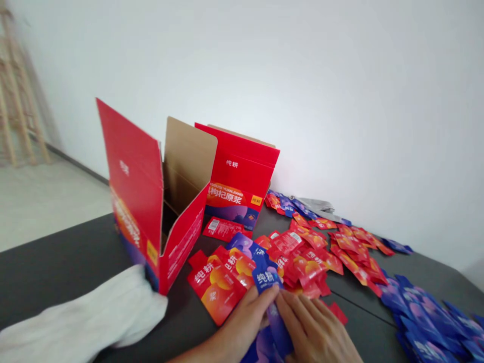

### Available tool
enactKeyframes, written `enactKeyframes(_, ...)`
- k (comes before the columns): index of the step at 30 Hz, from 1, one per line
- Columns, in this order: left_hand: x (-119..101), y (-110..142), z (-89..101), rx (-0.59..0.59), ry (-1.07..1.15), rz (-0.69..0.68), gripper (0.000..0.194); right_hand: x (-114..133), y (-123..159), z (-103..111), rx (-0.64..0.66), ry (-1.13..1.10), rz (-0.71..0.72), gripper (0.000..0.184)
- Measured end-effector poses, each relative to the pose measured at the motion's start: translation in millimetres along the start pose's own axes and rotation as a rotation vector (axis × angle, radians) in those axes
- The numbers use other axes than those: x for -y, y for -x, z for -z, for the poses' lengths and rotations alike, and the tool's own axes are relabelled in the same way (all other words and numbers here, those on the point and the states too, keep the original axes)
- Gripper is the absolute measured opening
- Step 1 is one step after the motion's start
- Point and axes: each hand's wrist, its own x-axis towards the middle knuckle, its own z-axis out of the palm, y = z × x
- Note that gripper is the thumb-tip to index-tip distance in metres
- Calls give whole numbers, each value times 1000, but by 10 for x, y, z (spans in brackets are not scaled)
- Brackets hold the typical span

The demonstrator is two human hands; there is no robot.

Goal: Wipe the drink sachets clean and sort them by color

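A blue and purple sachet is between my two hands at the lower middle, its top edge pointing away from me. My left hand is closed on its left side, thumb on top. From the right, my right hand grips the same sachet with its fingers bent together. More blue print shows under and between the hands, partly hidden. Just beyond my left hand lie red sachets with orange fruit on them. A heap of red sachets spreads past my right hand.
An open red carton stands to the left, flaps up, with a second red carton behind it. White cloth lies at the front left. Blue sachets are piled right. A grey cloth lies near the wall on the dark table.
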Motion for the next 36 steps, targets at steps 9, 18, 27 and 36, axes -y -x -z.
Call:
enactKeyframes(9, -67, 7, -38, -61, 63, 15, 34, -1639, -761, 130, 445, -377, -357, 36)
enactKeyframes(18, -79, 10, -47, -37, 38, -3, 33, -2701, -640, -1778, 635, 1, -807, 42)
enactKeyframes(27, -45, -1, -54, -4, 73, -12, 40, -2782, -342, -1595, 663, 220, -954, 25)
enactKeyframes(36, -29, -23, -29, 13, 41, -25, 47, -2431, -210, -655, 169, 339, -656, 34)
